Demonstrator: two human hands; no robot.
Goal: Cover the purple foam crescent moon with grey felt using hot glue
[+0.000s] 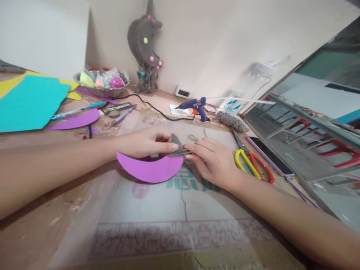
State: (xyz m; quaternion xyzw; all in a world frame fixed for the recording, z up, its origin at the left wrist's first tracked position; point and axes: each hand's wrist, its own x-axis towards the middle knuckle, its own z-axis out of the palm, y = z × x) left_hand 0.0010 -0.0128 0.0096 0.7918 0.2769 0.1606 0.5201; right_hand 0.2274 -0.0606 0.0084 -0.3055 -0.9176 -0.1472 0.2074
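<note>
A purple crescent [150, 170] is held above the plastic-covered work surface. Grey yarn [176, 140] is wrapped round its right-hand tip. My left hand [147, 143] grips the wrapped part, thumb on top of the yarn. At the tip, the fingers of my right hand [212, 157] pinch the grey yarn, and a small loop of it shows above them. Beyond my right hand lies a ball of grey yarn [231, 122]. The far ends of the fingers of my left hand are hidden behind the crescent.
Scissors [254, 165] and a phone [270, 155] lie to the right. A blue glue gun [197, 107] stands at the back, near a small clock [183, 92]. Back left are a metal bowl [105, 90], turquoise sheet [30, 101] and pens. A grey crescent ornament [144, 41] hangs on the wall.
</note>
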